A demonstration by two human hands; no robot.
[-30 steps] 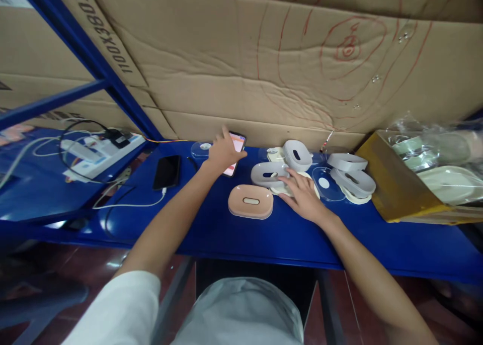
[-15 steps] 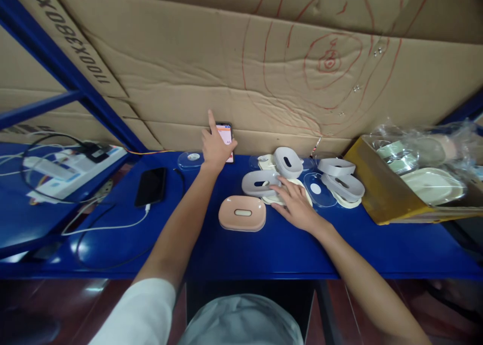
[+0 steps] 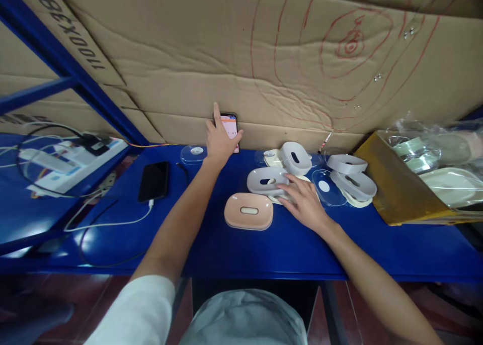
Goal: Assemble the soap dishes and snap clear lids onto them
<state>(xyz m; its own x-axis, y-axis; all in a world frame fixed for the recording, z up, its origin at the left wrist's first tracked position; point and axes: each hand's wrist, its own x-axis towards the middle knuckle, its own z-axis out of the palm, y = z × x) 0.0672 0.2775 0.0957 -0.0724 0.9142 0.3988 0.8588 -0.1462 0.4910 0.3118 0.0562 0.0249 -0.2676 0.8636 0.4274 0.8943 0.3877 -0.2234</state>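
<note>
The left hand (image 3: pixel 222 141) spreads wide by the phone (image 3: pixel 231 126); the right hand (image 3: pixel 307 204) touches a grey tray (image 3: pixel 256 178), its grip unclear to me. Nearest the person, the peach dish (image 3: pixel 236 207) looks assembled; other trays (image 3: pixel 306 157) seem unfinished.

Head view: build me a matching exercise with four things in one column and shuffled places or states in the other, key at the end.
1. Left hand
2. Right hand
3. Peach dish
4. Dark-screened phone

A. Joined to a white cable
B. At the lit phone near the cardboard
C. Lies on the blue table, a pale insert in its middle
D. Its fingers are at a grey dish

Pairs: 1-B, 2-D, 3-C, 4-A
</note>
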